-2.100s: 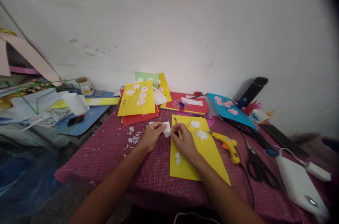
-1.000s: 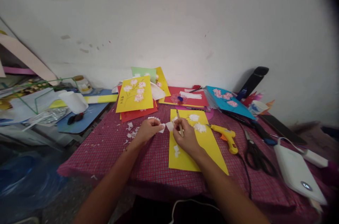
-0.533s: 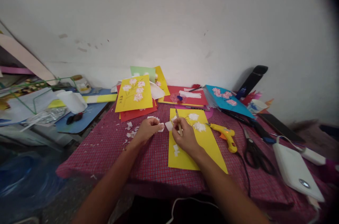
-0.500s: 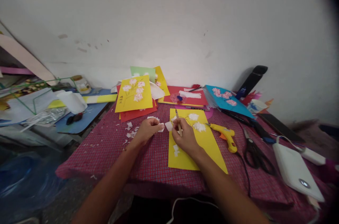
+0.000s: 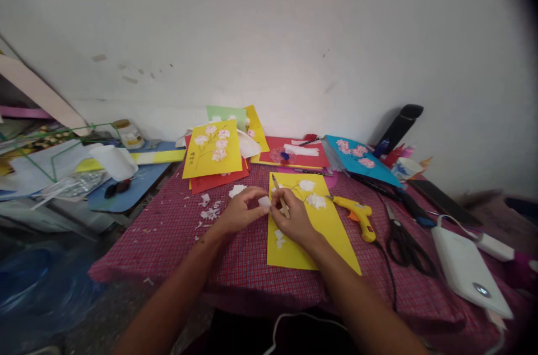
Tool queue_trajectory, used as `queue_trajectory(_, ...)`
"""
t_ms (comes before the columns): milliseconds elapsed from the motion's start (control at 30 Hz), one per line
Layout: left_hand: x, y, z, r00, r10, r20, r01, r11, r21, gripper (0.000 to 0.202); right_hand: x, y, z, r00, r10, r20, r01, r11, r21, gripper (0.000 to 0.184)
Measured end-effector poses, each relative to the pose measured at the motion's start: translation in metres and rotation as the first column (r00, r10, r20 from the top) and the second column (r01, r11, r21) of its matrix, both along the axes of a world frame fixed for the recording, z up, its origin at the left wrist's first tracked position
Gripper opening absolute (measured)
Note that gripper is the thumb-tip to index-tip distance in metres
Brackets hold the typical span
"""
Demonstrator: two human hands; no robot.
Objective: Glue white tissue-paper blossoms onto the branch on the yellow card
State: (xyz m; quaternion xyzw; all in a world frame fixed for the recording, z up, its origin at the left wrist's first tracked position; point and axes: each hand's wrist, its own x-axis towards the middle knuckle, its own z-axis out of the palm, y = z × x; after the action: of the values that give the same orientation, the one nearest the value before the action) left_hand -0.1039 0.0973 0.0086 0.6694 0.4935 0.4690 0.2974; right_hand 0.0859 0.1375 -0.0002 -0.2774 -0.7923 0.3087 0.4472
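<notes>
Between the thumb and fingers of my left hand [image 5: 241, 212] is a small white paper piece [image 5: 264, 202], close to the fingertips of the other hand. My right hand [image 5: 295, 220] holds a light wooden stick [image 5: 284, 206] whose dark pointed tip is turned up and away; its fingertips meet or nearly meet the paper piece. Under the right hand lies a yellow sheet [image 5: 313, 237] with thin drawn branches and white paper blossoms [image 5: 315, 201]. More white paper [image 5: 237, 190] sits behind the left hand, and torn scraps [image 5: 210, 213] are scattered to its left.
A yellow glue gun [image 5: 356, 215], black scissors [image 5: 406, 246] and a white power bank [image 5: 468, 268] lie on the right of the checked tablecloth [image 5: 168, 232]. Finished-looking flower cards [image 5: 214, 148] are stacked at the back left; a blue card [image 5: 361, 159] rests back right.
My left hand has moved right, towards my right hand, and the white paper behind it shows more. The wooden stick's tip has swung slightly left.
</notes>
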Motion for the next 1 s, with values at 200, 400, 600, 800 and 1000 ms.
queue_trajectory(200,0.004,0.004,-0.008,0.982,0.092,0.166,-0.06,0.98,-0.189,0.023,-0.001,0.005,0.016,0.984,-0.012,-0.177,-0.012,0.991,-0.132,0.018)
queue_trajectory(400,0.001,0.013,-0.02,0.942,0.18,0.283,-0.096,0.954,-0.285,0.029,0.038,-0.014,0.045,0.97,-0.067,-0.234,0.036,0.99,-0.136,0.031)
queue_trajectory(600,0.013,0.012,-0.018,0.924,0.16,0.348,-0.026,0.933,-0.36,0.028,0.066,-0.031,0.001,0.959,-0.213,-0.185,0.2,0.976,-0.086,0.026)
queue_trajectory(800,0.042,0.01,-0.008,0.902,0.132,0.412,0.046,0.918,-0.393,0.024,0.062,-0.032,-0.013,0.954,-0.254,-0.158,0.251,0.967,-0.042,0.018)
queue_trajectory(1000,0.052,0.01,-0.011,0.871,0.18,0.458,0.019,0.918,-0.397,0.029,0.063,-0.043,-0.007,0.975,-0.183,-0.125,0.197,0.974,0.11,0.02)
